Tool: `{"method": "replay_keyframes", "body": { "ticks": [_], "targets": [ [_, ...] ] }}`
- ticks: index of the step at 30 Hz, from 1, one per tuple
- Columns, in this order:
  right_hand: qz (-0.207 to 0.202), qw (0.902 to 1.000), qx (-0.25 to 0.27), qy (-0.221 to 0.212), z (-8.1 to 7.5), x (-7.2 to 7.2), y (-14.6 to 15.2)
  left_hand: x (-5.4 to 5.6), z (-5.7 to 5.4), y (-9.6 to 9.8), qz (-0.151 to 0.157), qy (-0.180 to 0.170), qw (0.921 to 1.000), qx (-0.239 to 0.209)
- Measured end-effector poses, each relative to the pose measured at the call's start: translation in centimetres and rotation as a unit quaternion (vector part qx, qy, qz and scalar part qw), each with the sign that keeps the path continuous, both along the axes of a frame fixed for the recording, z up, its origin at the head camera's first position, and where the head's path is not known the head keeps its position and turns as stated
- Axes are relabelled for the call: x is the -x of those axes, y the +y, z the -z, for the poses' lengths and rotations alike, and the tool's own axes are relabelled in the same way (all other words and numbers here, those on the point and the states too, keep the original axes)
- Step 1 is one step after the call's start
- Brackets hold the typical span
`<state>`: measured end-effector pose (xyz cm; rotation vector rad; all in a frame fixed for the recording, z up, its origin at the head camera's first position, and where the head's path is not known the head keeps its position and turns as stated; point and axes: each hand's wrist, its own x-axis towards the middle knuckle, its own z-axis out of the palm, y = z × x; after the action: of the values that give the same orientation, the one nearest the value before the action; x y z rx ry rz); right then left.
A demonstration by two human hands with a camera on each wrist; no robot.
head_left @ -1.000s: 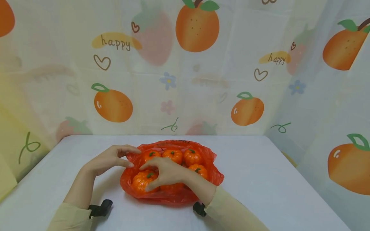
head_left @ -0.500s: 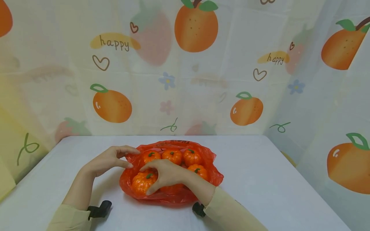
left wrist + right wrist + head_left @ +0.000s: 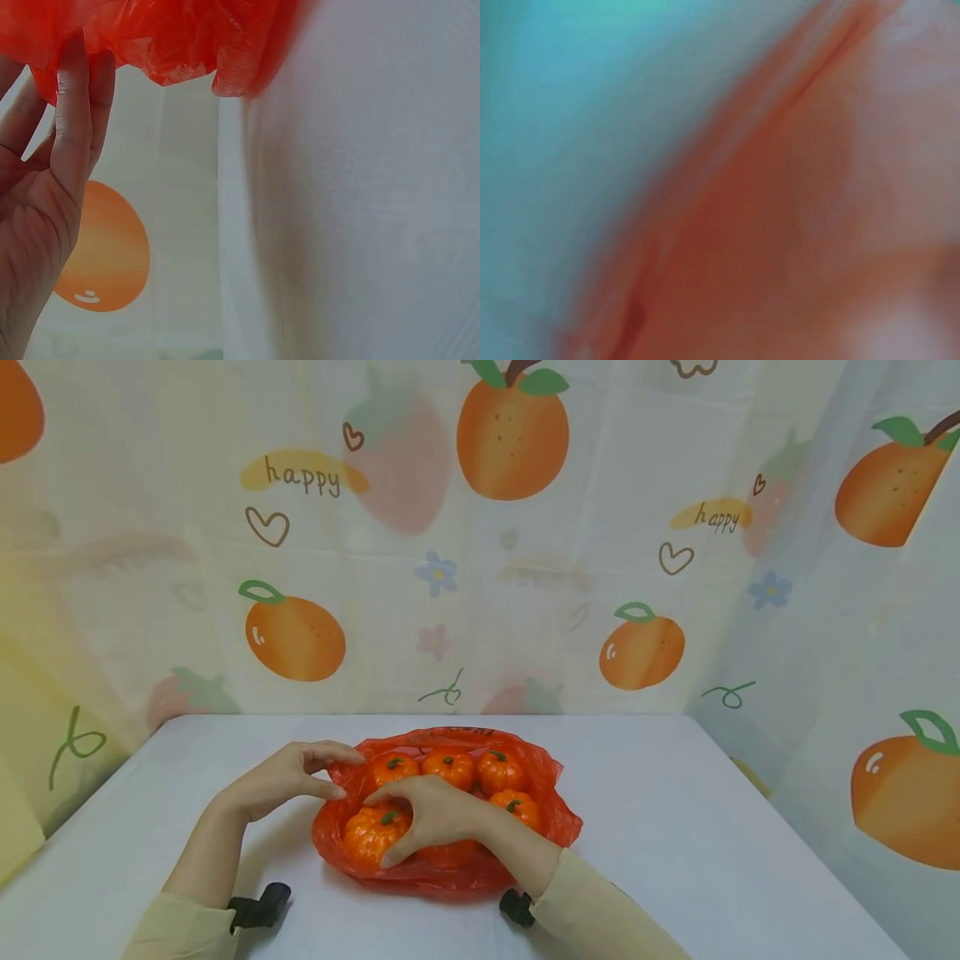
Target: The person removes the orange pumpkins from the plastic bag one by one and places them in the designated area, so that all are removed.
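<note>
A red plastic bag (image 3: pixel 457 887) lies spread with its mouth up on the white table, several small orange toy pumpkins (image 3: pixel 447 768) with green stems inside. My right hand (image 3: pixel 442 810) reaches into it from the right. Its thumb and fingers curl round the front-left pumpkin (image 3: pixel 367 835), thumb at the near side. At the bag's left rim, my left hand (image 3: pixel 281 777) touches the plastic, with fingers fairly straight and the thumb apart below. In the left wrist view, the fingers (image 3: pixel 73 112) overlap the red plastic. The right wrist view is blurred, filled mostly by red plastic (image 3: pixel 727 247).
The white table (image 3: pixel 712 852) stretches to both sides of the bag. Behind it hangs a pale curtain (image 3: pixel 517 635) printed with oranges, strawberries and hearts. Black wrist cameras (image 3: pixel 260 906) sit low beside each forearm, above the table.
Both hands keep their places at the bag; the right thumb has shifted very slightly on the front-left pumpkin. The head view wobbles a little.
</note>
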<state>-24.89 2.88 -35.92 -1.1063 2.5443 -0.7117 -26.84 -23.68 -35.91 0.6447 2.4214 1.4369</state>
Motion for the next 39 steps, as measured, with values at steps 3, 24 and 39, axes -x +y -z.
{"method": "replay_keyframes", "body": {
  "ticks": [3,24,39],
  "targets": [
    [0.004,0.9999,0.012,-0.003,-0.1,0.0,0.1,0.0,0.1,0.0,0.001,0.001,1.0,-0.001],
    [0.034,0.9962,0.079,-0.013,-2.1,0.6,2.0,0.1,0.2,-0.1,0.01,0.011,0.9999,0.004],
    [0.066,0.9903,0.121,-0.018,-4.1,0.7,4.4,-0.2,0.0,0.0,0.007,0.005,1.0,0.005]
  ]
}}
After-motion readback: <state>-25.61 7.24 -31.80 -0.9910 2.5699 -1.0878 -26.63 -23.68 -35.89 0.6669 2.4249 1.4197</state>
